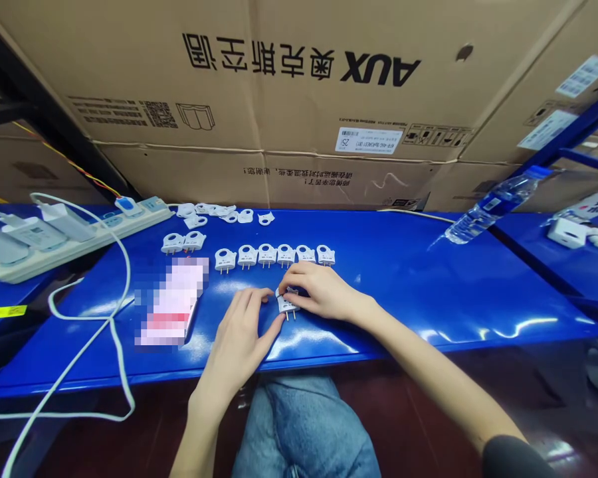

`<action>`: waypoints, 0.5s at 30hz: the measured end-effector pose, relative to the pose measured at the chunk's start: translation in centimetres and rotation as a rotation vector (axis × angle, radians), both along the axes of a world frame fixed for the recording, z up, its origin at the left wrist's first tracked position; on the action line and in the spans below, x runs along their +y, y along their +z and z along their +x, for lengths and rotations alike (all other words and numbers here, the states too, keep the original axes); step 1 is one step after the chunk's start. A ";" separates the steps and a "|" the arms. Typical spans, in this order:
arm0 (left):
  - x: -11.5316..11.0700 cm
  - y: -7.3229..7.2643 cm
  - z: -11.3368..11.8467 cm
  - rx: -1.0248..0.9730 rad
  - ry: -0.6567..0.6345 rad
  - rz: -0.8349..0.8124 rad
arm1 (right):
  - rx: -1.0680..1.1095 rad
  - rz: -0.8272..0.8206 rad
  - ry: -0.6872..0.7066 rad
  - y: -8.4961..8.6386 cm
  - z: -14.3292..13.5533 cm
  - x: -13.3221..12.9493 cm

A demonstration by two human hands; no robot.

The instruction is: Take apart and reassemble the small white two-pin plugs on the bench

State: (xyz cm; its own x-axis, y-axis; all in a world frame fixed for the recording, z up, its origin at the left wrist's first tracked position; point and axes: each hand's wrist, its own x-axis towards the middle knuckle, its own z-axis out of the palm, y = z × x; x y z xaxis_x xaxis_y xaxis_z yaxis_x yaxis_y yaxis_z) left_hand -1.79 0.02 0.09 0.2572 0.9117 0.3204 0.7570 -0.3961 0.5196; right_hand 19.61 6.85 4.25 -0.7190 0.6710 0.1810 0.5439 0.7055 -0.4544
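A white two-pin plug piece [288, 304] lies near the front edge of the blue table, its pins pointing toward me. My right hand [323, 291] is closed on it, fingertips on its top and right side. Just left of the plug is my left hand [246, 325], thumb and fingers apart, the thumb tip close to the pins; whether it touches them I cannot tell. Behind my hands stretches a row of several similar white plugs [266, 255]. Two more plugs [194, 240] sit to the left, and several loose white ring-shaped parts [214, 211] are heaped behind them.
A blurred pink item [172, 302] lies left of my left hand. At the far left are a power strip [104, 232] with chargers and a looping white cable [114, 332]. A water bottle [496, 204] is at the back right. Large cardboard boxes [289, 119] stand behind the blue table [403, 285].
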 end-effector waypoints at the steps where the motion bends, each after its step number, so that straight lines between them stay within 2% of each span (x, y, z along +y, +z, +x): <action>1: 0.0 0.0 0.0 0.002 -0.001 0.002 | -0.004 -0.006 -0.006 -0.1 0.0 0.0; 15: -0.1 -0.1 -0.1 0.021 -0.026 -0.004 | 0.047 -0.095 -0.065 -0.2 -0.1 0.2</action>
State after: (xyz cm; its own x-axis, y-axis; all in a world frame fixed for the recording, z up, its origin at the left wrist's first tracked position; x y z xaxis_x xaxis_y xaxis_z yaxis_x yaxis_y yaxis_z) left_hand -1.86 -0.07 -0.06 0.2870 0.9061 0.3110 0.7573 -0.4134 0.5056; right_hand 19.54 7.03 4.02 -0.6655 0.7317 0.1473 0.5635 0.6220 -0.5436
